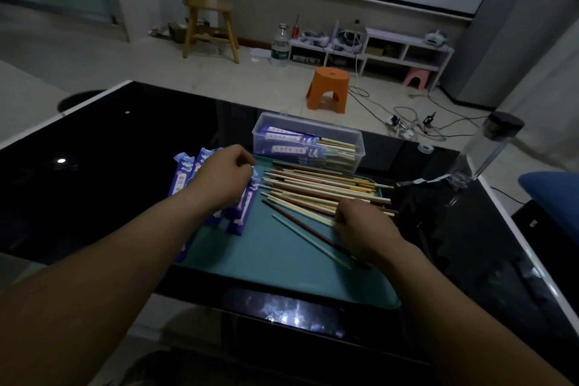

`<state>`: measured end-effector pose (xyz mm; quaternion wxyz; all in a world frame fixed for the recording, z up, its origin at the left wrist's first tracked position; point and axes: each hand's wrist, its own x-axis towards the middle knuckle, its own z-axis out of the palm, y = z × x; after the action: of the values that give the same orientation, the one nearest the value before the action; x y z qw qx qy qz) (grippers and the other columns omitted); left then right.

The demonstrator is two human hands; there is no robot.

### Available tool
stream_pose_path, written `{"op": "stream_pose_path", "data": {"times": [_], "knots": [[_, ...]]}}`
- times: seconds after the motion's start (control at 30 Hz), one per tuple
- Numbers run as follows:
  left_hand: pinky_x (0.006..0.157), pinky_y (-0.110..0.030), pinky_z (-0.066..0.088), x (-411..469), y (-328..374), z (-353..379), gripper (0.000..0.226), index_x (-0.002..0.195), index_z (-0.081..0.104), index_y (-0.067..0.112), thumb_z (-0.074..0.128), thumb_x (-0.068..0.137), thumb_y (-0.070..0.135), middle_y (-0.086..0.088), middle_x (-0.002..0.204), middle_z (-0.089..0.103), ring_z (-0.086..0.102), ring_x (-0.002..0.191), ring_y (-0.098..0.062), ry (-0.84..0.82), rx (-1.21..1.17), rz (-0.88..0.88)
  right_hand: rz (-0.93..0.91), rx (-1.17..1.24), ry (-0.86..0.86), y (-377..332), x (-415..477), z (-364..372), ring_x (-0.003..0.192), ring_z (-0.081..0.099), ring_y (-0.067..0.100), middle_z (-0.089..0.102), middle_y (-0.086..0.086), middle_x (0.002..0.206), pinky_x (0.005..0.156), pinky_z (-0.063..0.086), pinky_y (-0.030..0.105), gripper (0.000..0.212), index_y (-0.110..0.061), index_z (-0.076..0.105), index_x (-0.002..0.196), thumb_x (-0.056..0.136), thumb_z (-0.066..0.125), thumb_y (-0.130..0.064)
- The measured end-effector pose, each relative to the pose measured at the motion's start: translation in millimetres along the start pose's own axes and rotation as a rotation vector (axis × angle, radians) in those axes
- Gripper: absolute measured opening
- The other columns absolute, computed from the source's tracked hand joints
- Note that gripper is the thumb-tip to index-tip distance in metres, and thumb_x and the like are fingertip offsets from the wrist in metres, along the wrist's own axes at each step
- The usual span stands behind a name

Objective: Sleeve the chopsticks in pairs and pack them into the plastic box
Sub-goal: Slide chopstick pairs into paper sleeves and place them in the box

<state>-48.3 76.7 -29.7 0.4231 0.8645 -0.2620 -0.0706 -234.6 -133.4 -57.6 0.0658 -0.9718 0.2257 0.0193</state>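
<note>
A pile of loose chopsticks [322, 186] in cream, brown and pale green lies across the teal tray [269, 260]. Blue paper sleeves [241, 210] are spread at the tray's left edge. My left hand [224, 175] hovers over the sleeves with curled fingers pinching the top of one. My right hand [363, 224] rests on the near side of the pile, its fingers curled round some chopsticks. A brown and a pale green chopstick [300, 230] lie apart, slanting under that hand. The clear plastic box [308, 142] behind the tray holds several sleeved pairs.
The tray sits on a glossy black table [109, 141]. A clear bottle with a dark cap [484, 147] and a tape roll [425, 147] stand at the right. An orange stool [329, 89], cables and a low shelf are on the floor beyond.
</note>
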Motion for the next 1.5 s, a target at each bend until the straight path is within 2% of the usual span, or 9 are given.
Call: {"op": "stream_pose_path", "data": {"times": [0.2,0.33,0.47,0.53,0.7,0.83,0.97,1.4,1.5], "knots": [[0.068,-0.031,0.05,1.2,-2.7,5.0,0.016,0.107,0.064,0.023,0.052,0.099,0.018,0.003,0.091,0.068,0.065,0.082,-0.016,-0.015,-0.051,-0.036,-0.046,-0.05,-0.086,-3.7,5.6,-0.1,0.091,0.053,0.024,0.059,0.004,0.107,0.072,0.041,0.035,0.005,-0.027,0.053,0.096,0.1,0.053,-0.03],[0.063,-0.027,0.045,-2.4,-3.1,13.4,0.014,0.105,0.064,0.023,0.053,0.099,0.018,0.005,0.089,0.067,0.063,0.077,-0.014,-0.045,-0.041,-0.011,-0.061,-0.046,-0.125,-5.0,2.0,-1.9,0.077,0.055,0.021,0.055,-0.002,0.085,0.055,0.032,0.032,0.02,-0.025,0.051,0.078,0.098,0.052,-0.027],[0.061,-0.029,0.044,-12.6,2.6,22.8,0.006,0.097,0.063,0.02,0.057,0.097,0.018,-0.002,0.085,0.069,0.063,0.072,-0.02,-0.072,-0.089,-0.045,-0.049,0.093,-0.114,-5.4,-2.0,-10.1,0.074,0.056,0.015,0.061,-0.002,0.084,0.059,0.038,0.032,0.019,-0.024,0.058,0.081,0.099,0.055,-0.028],[0.062,-0.03,0.049,-18.3,6.9,28.6,0.007,0.097,0.063,0.014,0.058,0.098,0.02,-0.008,0.086,0.071,0.068,0.073,-0.024,-0.134,-0.17,-0.121,-0.053,0.19,-0.107,-6.3,-4.0,-13.7,0.077,0.055,0.013,0.06,-0.005,0.087,0.065,0.041,0.032,0.016,-0.028,0.056,0.086,0.101,0.056,-0.03],[0.054,-0.022,0.049,-27.4,16.8,39.3,0.022,0.111,0.065,0.005,0.056,0.105,0.024,-0.011,0.105,0.076,0.072,0.07,-0.015,-0.343,-0.576,-0.284,-0.109,0.393,-0.108,-19.5,-12.2,-25.1,0.077,0.056,0.011,0.064,-0.007,0.086,0.067,0.043,0.03,0.014,-0.028,0.059,0.088,0.101,0.06,-0.028],[0.052,-0.019,0.05,-28.8,22.0,33.9,0.021,0.108,0.065,0.002,0.053,0.106,0.018,-0.014,0.098,0.077,0.072,0.068,-0.015,-0.345,-0.737,-0.291,-0.091,0.565,-0.179,-22.1,-16.9,-31.0,0.077,0.07,0.015,0.074,-0.002,0.084,0.074,0.051,0.034,0.01,-0.023,0.063,0.092,0.101,0.063,-0.027],[0.053,-0.019,0.054,-29.8,24.7,29.5,0.016,0.102,0.064,0.005,0.052,0.106,0.016,-0.016,0.096,0.074,0.073,0.069,-0.017,-0.333,-0.815,-0.319,-0.067,0.742,-0.218,-12.9,-17.9,-30.6,0.075,0.075,0.019,0.075,0.002,0.081,0.072,0.055,0.034,0.012,-0.013,0.066,0.096,0.103,0.062,-0.022],[0.058,-0.021,0.059,-29.4,25.1,23.6,0.013,0.111,0.062,0.01,0.054,0.105,0.018,-0.011,0.089,0.077,0.076,0.075,-0.02,-0.331,-0.947,-0.364,-0.111,0.766,-0.267,0.2,-17.9,-30.9,0.072,0.072,0.017,0.077,0.004,0.09,0.067,0.051,0.031,0.014,-0.022,0.07,0.093,0.104,0.062,-0.023],[0.058,-0.022,0.061,-26.3,22.5,22.9,0.013,0.113,0.059,0.006,0.053,0.106,0.015,-0.013,0.09,0.076,0.077,0.075,-0.02,-0.258,-1.042,-0.391,-0.065,0.744,-0.159,2.2,-15.2,-29.6,0.071,0.072,0.014,0.076,0.001,0.088,0.069,0.056,0.035,0.014,-0.022,0.07,0.101,0.103,0.062,-0.034]]}}
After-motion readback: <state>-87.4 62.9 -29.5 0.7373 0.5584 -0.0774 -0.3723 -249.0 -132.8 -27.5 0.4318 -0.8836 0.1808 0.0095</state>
